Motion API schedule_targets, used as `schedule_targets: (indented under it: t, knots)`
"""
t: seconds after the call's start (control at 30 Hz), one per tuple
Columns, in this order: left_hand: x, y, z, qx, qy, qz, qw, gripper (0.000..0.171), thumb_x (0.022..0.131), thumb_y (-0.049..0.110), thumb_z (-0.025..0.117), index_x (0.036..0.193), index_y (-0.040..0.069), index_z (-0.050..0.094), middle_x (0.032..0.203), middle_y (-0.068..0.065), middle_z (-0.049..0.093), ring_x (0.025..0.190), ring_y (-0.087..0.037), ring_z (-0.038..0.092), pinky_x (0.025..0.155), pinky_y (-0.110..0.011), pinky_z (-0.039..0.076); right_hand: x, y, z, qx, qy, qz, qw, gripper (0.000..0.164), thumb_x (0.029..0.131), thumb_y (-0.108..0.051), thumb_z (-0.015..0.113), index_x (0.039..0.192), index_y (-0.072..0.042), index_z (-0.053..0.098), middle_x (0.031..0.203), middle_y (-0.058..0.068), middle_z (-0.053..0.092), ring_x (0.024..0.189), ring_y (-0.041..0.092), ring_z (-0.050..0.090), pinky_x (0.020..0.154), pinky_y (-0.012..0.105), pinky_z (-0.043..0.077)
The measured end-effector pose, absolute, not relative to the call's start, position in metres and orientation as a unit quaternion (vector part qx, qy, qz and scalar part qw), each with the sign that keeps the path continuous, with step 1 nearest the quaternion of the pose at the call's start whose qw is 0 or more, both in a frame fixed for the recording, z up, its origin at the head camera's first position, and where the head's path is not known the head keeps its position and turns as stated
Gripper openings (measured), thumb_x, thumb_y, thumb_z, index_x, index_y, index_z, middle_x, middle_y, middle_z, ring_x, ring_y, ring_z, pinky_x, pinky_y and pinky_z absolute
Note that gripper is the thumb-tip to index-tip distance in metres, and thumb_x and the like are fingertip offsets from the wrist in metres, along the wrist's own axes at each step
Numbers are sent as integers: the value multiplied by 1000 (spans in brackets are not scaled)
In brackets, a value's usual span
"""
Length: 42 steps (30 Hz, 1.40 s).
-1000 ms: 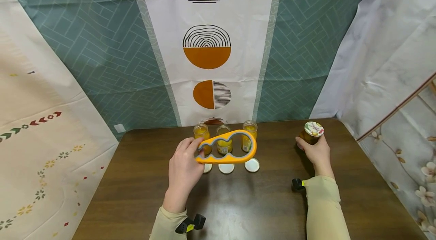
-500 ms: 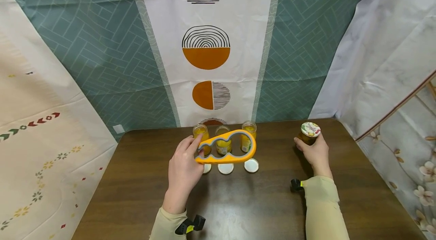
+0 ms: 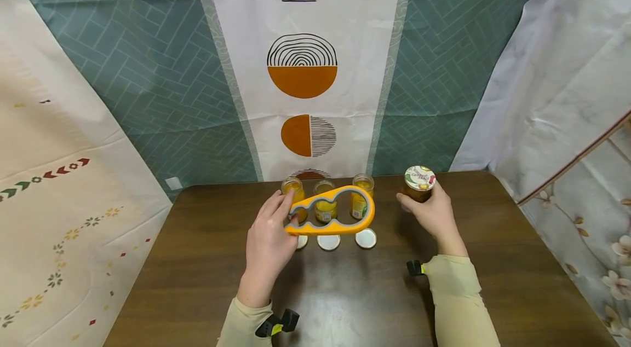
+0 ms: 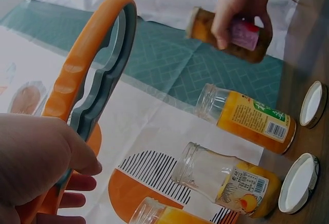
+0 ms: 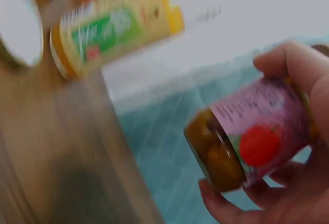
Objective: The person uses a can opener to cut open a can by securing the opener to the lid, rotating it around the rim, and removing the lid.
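Observation:
My left hand point(image 3: 270, 235) grips one end of an orange jar opener point(image 3: 367, 214) with a grey scalloped inner edge, held up in front of the jars. In my right hand point(image 3: 436, 215) is a lidded jar point(image 3: 419, 178) with a patterned lid; the right wrist view shows its pink label point(image 5: 264, 124) and dark brown contents, off the table. Behind the opener stand three lidless jars with yellow contents: a left jar point(image 3: 292, 185), a middle jar point(image 3: 323, 186) and a right jar point(image 3: 363, 183). The opener and left hand partly cover them.
Three lids lie on the brown table point(image 3: 197, 270) before the jars: a left lid point(image 3: 302, 242), partly hidden, a middle lid point(image 3: 328, 242) and a right lid point(image 3: 366, 238). A patterned cloth point(image 3: 197, 117) hangs behind the table's back edge.
My right hand has lifted the lidded jar from the table's right side and carried it left, closer to the open jars. The left hand and jar opener stay almost in place.

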<state>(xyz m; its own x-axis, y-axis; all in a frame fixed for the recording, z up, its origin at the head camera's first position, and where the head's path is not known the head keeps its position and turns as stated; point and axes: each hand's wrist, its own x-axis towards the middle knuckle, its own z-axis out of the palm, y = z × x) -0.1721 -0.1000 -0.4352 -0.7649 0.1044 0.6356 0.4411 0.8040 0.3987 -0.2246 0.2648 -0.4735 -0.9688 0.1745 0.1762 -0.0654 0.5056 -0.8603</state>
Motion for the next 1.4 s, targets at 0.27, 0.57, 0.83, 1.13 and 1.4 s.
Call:
schedule_targets:
  t: [0.27, 0.57, 0.83, 1.13, 1.4]
  knots:
    - [-174, -98, -434, -162, -895, -282, 305, 65, 76, -12, 77, 140, 2, 71, 125, -15, 73, 130, -32, 66, 82, -49, 63, -223, 219, -465, 73, -812, 579, 15, 61, 91, -17, 87, 140, -2, 55, 116, 20, 69, 87, 27, 72, 78, 32, 60]
    - [-161, -97, -440, -160, -896, -298, 288, 87, 64, -20, 77, 147, 2, 64, 137, -16, 67, 143, -33, 55, 75, -43, 63, -203, 162, -483, 246, -796, 553, 14, 49, 91, -17, 87, 134, -12, 64, 123, 10, 72, 110, 23, 71, 95, 38, 57]
    - [-168, -94, -442, -147, -912, -282, 258, 87, 71, -21, 64, 154, 3, 57, 152, -15, 58, 156, -30, 38, 80, -45, 62, -200, 135, -485, 298, -782, 547, 3, 61, 85, -12, 92, 139, -10, 63, 128, 0, 71, 113, 13, 67, 96, 32, 55]
    - [-169, -92, -441, -130, -927, -269, 228, 81, 76, -18, 67, 154, -1, 55, 161, -17, 50, 160, -32, 28, 84, -47, 62, -201, 133, -484, 304, -794, 526, -15, 60, 84, -19, 94, 137, -13, 67, 126, -5, 73, 116, 14, 67, 101, 37, 53]
    - [-167, -90, -441, -137, -936, -254, 201, 83, 75, -16, 71, 155, -3, 53, 163, -18, 47, 161, -32, 25, 77, -43, 62, -201, 136, -485, 314, -825, 470, 3, 54, 85, -24, 92, 132, -12, 70, 122, -5, 74, 113, 14, 67, 100, 40, 53]
